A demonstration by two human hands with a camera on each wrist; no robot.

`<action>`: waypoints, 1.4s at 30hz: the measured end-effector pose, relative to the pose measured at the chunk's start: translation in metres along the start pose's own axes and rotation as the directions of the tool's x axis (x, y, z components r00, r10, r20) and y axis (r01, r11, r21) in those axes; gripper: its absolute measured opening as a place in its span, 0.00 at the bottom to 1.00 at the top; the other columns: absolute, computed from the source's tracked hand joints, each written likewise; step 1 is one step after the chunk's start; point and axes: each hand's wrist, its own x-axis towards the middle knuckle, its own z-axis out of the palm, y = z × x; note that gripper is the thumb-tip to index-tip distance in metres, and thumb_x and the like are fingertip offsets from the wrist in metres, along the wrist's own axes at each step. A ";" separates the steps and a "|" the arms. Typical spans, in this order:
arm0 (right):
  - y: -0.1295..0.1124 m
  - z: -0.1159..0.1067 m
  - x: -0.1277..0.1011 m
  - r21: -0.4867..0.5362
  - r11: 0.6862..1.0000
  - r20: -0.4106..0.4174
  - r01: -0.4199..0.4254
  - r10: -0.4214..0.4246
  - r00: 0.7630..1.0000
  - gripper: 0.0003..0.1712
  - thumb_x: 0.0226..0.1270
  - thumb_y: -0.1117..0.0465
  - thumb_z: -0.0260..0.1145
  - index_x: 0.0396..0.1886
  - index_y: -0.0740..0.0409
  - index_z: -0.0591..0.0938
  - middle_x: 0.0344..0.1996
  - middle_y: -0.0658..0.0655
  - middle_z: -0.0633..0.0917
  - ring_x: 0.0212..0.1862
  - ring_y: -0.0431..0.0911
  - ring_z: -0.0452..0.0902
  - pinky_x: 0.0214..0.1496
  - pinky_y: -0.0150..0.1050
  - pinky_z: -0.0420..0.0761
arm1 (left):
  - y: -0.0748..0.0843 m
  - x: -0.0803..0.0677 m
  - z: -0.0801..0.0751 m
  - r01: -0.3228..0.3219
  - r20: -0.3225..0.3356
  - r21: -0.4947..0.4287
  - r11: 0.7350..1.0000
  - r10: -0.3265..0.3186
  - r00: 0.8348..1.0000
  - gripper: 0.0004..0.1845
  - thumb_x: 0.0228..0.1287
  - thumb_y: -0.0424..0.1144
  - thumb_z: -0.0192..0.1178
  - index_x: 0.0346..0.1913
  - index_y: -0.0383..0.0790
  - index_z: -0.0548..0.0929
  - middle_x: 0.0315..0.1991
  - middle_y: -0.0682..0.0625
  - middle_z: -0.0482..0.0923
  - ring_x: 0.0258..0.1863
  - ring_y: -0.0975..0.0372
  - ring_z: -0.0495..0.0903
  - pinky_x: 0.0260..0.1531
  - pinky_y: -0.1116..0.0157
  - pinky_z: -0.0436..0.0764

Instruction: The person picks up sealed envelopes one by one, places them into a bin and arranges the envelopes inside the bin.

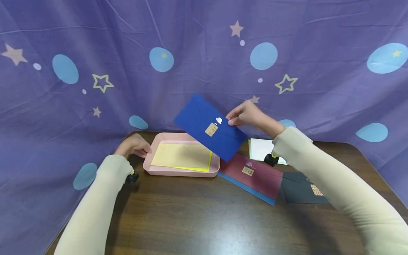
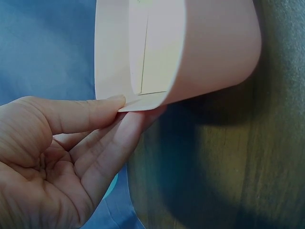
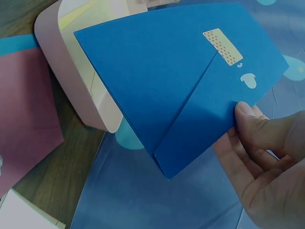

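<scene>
A blue envelope [image 1: 204, 117] with a small patterned sticker hangs tilted in the air. My right hand [image 1: 248, 114] pinches it by its upper right edge, thumb on the face in the right wrist view. The envelope overlaps the right part of a pink tray [image 1: 181, 173]. In the tray lie a cream envelope [image 1: 178, 155] and, partly under it, a bright yellow one [image 1: 208, 166]. At the tray's left end my left hand [image 1: 134, 145] pinches the rim [image 2: 143, 102] between thumb and fingers.
Right of the tray, a maroon envelope [image 1: 261, 179] overlaps a lighter blue one [image 1: 247, 188]. Farther right lies a dark envelope [image 1: 299, 193], partly behind my right sleeve. White envelopes [image 1: 261, 150] lie behind. A purple patterned curtain [image 1: 197, 71] hangs along the table's back edge.
</scene>
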 end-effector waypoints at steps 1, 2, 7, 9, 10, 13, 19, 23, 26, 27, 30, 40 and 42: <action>-0.002 0.002 0.001 -0.007 1.000 -0.001 0.003 -0.003 1.000 0.13 0.63 0.70 0.73 0.47 0.69 0.88 0.42 0.61 0.91 0.41 0.43 0.86 0.54 0.47 0.90 | -0.001 0.000 0.000 0.000 0.001 -0.005 1.000 0.000 1.000 0.13 0.60 0.24 0.65 0.47 0.20 0.81 0.21 0.51 0.79 0.20 0.66 0.82 0.29 0.69 0.90; -0.004 0.005 0.003 -0.010 1.000 -0.002 0.008 -0.008 1.000 0.12 0.63 0.71 0.73 0.46 0.69 0.88 0.40 0.61 0.91 0.40 0.43 0.86 0.53 0.46 0.91 | -0.001 0.001 0.000 -0.002 0.003 -0.012 1.000 0.002 1.000 0.13 0.60 0.24 0.65 0.47 0.20 0.81 0.21 0.51 0.79 0.20 0.66 0.82 0.28 0.69 0.90; -0.009 0.019 0.009 -0.039 0.998 0.015 0.050 -0.049 0.999 0.12 0.62 0.71 0.74 0.45 0.69 0.89 0.38 0.61 0.91 0.36 0.41 0.86 0.50 0.45 0.92 | -0.002 0.001 -0.001 -0.007 0.011 -0.030 1.000 0.008 1.000 0.14 0.60 0.23 0.65 0.48 0.18 0.81 0.21 0.50 0.79 0.22 0.65 0.82 0.29 0.70 0.90; -0.010 0.025 0.011 -0.063 0.995 0.028 0.072 -0.070 0.997 0.11 0.62 0.71 0.74 0.45 0.69 0.89 0.38 0.63 0.91 0.36 0.41 0.87 0.49 0.44 0.92 | -0.002 0.001 -0.001 -0.011 0.017 -0.036 0.999 0.012 1.000 0.14 0.60 0.23 0.64 0.48 0.18 0.81 0.21 0.50 0.80 0.22 0.65 0.82 0.29 0.69 0.90; -0.010 0.027 0.012 -0.079 0.994 0.032 0.079 -0.077 0.997 0.11 0.62 0.71 0.74 0.44 0.69 0.89 0.38 0.63 0.91 0.35 0.41 0.87 0.48 0.44 0.92 | -0.002 0.001 -0.001 -0.012 0.017 -0.036 0.999 0.012 1.000 0.14 0.60 0.23 0.64 0.48 0.18 0.80 0.21 0.50 0.80 0.22 0.65 0.82 0.29 0.69 0.90; -0.013 0.036 0.014 -0.130 0.987 0.044 0.096 -0.091 0.995 0.11 0.61 0.71 0.74 0.44 0.67 0.89 0.39 0.64 0.91 0.36 0.42 0.87 0.45 0.41 0.92 | -0.002 0.000 -0.001 -0.013 0.018 -0.042 0.999 0.014 1.000 0.14 0.60 0.23 0.64 0.47 0.18 0.80 0.21 0.50 0.79 0.22 0.65 0.82 0.29 0.69 0.90; -0.021 0.047 0.018 -0.187 0.976 0.084 0.111 -0.097 0.992 0.10 0.62 0.71 0.73 0.44 0.65 0.90 0.41 0.63 0.91 0.39 0.46 0.88 0.44 0.40 0.91 | 0.000 -0.001 -0.001 -0.018 0.001 -0.024 1.000 0.018 1.000 0.13 0.59 0.23 0.65 0.46 0.19 0.80 0.22 0.50 0.79 0.21 0.65 0.82 0.28 0.69 0.90; -0.026 0.054 0.020 -0.192 0.974 0.112 0.121 -0.101 0.989 0.09 0.62 0.71 0.73 0.43 0.64 0.91 0.42 0.62 0.91 0.37 0.44 0.87 0.41 0.37 0.91 | 0.000 -0.001 -0.001 -0.025 0.005 -0.019 1.000 0.025 1.000 0.14 0.59 0.23 0.65 0.47 0.19 0.80 0.23 0.49 0.79 0.21 0.65 0.82 0.29 0.69 0.90; -0.028 0.059 0.023 -0.194 0.972 0.122 0.130 -0.107 0.987 0.09 0.61 0.72 0.73 0.42 0.64 0.91 0.41 0.62 0.91 0.32 0.41 0.83 0.36 0.33 0.88 | 0.000 0.000 -0.001 -0.034 0.014 -0.027 0.999 0.035 0.999 0.13 0.59 0.23 0.64 0.46 0.18 0.80 0.23 0.49 0.79 0.21 0.65 0.82 0.29 0.69 0.90; -0.029 0.060 0.024 -0.201 0.970 0.125 0.135 -0.112 0.986 0.09 0.61 0.72 0.74 0.42 0.64 0.91 0.41 0.62 0.91 0.30 0.41 0.82 0.34 0.32 0.87 | 0.000 0.000 -0.001 -0.036 0.016 -0.031 0.999 0.036 0.999 0.12 0.59 0.23 0.64 0.46 0.19 0.80 0.23 0.49 0.80 0.20 0.65 0.82 0.29 0.69 0.90; -0.030 0.065 0.027 -0.237 0.960 0.140 0.150 -0.119 0.983 0.09 0.61 0.71 0.74 0.41 0.64 0.91 0.42 0.62 0.91 0.31 0.41 0.83 0.33 0.30 0.85 | -0.001 0.001 -0.001 -0.036 0.021 -0.040 0.999 0.037 0.999 0.11 0.60 0.23 0.64 0.44 0.19 0.81 0.22 0.49 0.79 0.20 0.66 0.82 0.28 0.69 0.90; -0.033 0.087 0.035 -0.361 0.917 0.164 0.171 -0.118 0.979 0.08 0.61 0.71 0.74 0.40 0.62 0.92 0.41 0.59 0.91 0.49 0.48 0.86 0.44 0.33 0.88 | -0.002 0.003 -0.001 -0.011 0.025 -0.040 0.999 0.012 1.000 0.09 0.61 0.23 0.64 0.43 0.21 0.81 0.21 0.50 0.79 0.20 0.65 0.82 0.28 0.70 0.90; -0.035 0.091 0.036 -0.381 0.908 0.173 0.175 -0.117 0.978 0.08 0.61 0.71 0.74 0.39 0.62 0.92 0.41 0.58 0.91 0.52 0.49 0.86 0.49 0.35 0.89 | -0.002 0.003 -0.001 -0.006 0.024 -0.039 0.999 0.007 1.000 0.09 0.61 0.23 0.64 0.43 0.21 0.81 0.21 0.50 0.78 0.20 0.66 0.81 0.28 0.70 0.90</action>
